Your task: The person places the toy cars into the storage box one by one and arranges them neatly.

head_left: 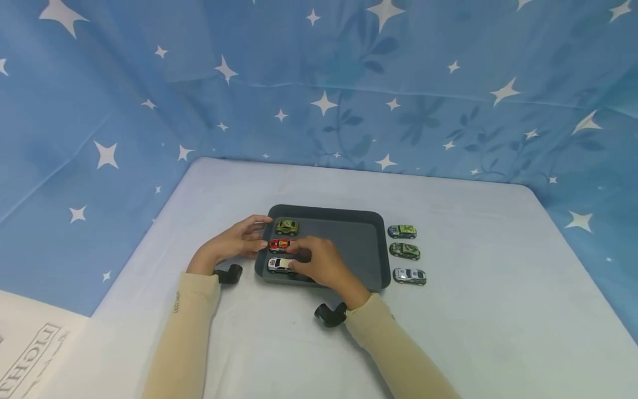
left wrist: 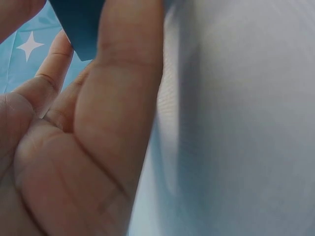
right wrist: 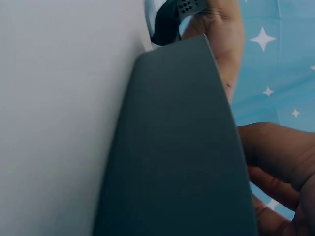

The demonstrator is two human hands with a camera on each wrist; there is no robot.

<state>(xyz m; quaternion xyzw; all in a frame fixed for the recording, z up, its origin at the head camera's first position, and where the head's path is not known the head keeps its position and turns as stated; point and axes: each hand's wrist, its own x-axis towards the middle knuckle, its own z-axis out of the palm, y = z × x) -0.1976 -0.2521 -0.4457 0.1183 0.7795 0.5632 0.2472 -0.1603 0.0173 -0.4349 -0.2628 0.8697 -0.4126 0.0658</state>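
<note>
Bench: white, far corners rounded. Blue cloth, creased, stands beyond the far, left and right edges, printed with white stars. Darker leaf shapes noted beyond far edge. Pale panel with lettering, left edge.

In the head view, the tabletop and tray are looked down on from well above, with the starred curtain faced beyond. In the left wrist view, the left hand is seen very close, low along the tabletop. In the right wrist view, the tray's side is faced at close range. The curtain is shared by all three.
</note>
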